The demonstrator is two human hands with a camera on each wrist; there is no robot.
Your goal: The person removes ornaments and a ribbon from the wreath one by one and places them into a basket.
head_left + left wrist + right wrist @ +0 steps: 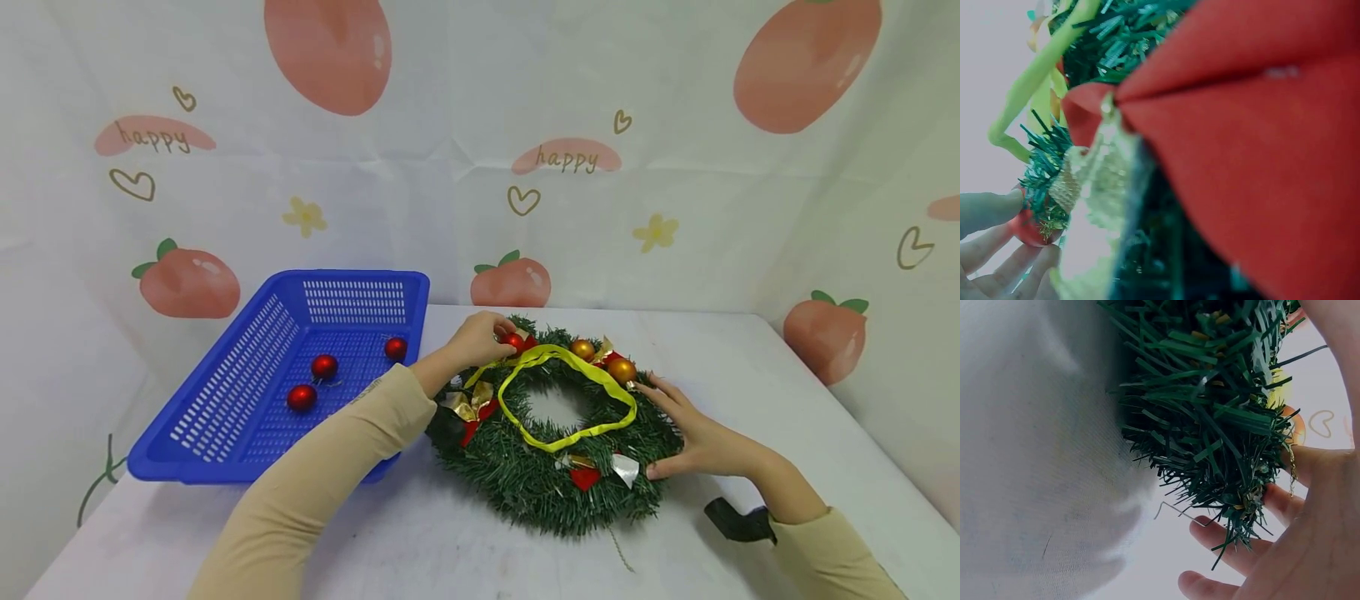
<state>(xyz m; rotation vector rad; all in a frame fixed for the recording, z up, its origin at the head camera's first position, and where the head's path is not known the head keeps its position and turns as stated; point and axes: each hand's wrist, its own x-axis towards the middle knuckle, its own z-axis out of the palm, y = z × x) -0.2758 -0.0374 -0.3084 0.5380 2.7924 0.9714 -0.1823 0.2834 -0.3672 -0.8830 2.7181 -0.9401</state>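
A green tinsel wreath (pixel 517 479) lies flat, trimmed with red, gold and silver bows, and a yellow ribbon (pixel 534 357) loops around its central hole. At its back left, my left hand (pixel 477 340) pinches a shiny red ball ornament (pixel 514 342) between thumb and fingers. The left wrist view has the red ball (pixel 1027 228) against the tinsel, beside a large red bow (pixel 1260 137). My right hand (pixel 697 437) rests against the wreath's right edge with fingers spread. Its fingertips (pixel 1207 532) touch the outer tinsel in the right wrist view.
A blue perforated basket (pixel 153 462) stands left of the wreath, with red balls (pixel 324 367) inside. Two gold balls (pixel 622 370) sit on the wreath's back right. A thin wire (pixel 621 550) sticks out at the front. Behind the white table (pixel 435 542) hangs a printed cloth (pixel 450 108).
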